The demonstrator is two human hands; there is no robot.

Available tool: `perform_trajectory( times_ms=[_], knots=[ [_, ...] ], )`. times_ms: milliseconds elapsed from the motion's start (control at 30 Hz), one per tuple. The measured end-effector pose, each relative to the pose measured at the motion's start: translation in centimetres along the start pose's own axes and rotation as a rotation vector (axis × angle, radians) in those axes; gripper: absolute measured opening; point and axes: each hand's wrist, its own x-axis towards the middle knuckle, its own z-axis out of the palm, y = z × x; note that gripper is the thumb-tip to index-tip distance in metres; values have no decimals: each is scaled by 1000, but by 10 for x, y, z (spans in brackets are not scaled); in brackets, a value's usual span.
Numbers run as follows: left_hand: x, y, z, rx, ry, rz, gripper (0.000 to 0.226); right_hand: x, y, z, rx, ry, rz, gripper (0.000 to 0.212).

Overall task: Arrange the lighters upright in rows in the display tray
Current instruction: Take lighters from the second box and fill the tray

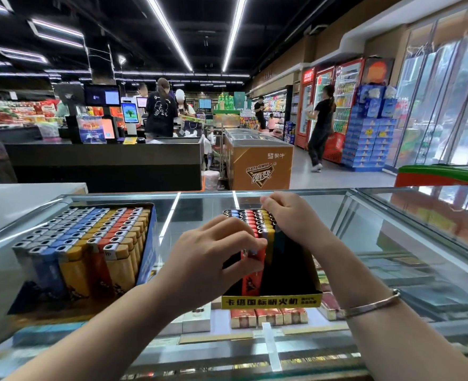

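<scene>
A person stands at a glass-topped bench [392, 235] in a supermarket, both forearms reaching out over it. In front of them sits a black display tray [271, 299] with a yellow printed strip along its near edge. Its far part holds upright lighters in rows [254, 218], silver tops showing over blue, red and yellow bodies; the near right part of the tray is dark and I cannot make out what is in it.

The left hand [213, 248] curls over the near end of the rows, thumb and fingers pinching a red lighter [252, 273] that stands upright in the tray. The right hand [290, 215] rests on the far right side of the rows with its fingers bent down over the lighter tops; whether it actually grips one I cannot tell. A metal bangle [370, 305] circles the right wrist.

To the left on the bench, well apart from the tray, stands a blue box [147, 243] packed full with grey, blue, yellow and red lighters in tidy upright rows. Beneath the glass lie cigarette packs [268, 316]. Beyond the bench are a dark checkout counter [106, 160], an orange chest freezer [257, 160] and several shoppers.
</scene>
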Motion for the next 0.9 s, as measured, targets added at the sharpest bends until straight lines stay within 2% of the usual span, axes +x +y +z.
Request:
perform_trajectory(
  times_ms=[300,467,600,700,800,867,900],
  knots=[
    [-5,1,7,21,-12,-13,19,0,1,1,-3,6,4,35],
    [-6,-8,2,-197,-84,-115,17,1,3,1,3,0,11,36],
    [-8,-7,5,-375,-45,-191,22,0,4,2,2,6,9,34],
    [-9,-13,6,-432,35,-348,28,-1,3,-2,105,116,30,36],
    [-11,-23,9,-408,77,-639,33,-2,9,-11,232,293,132,35],
    [-13,-29,14,-492,17,-822,42,-8,17,-14,245,292,227,34],
    [-13,-31,17,-564,-4,-892,37,-11,21,-13,254,248,265,35]
  ],
)
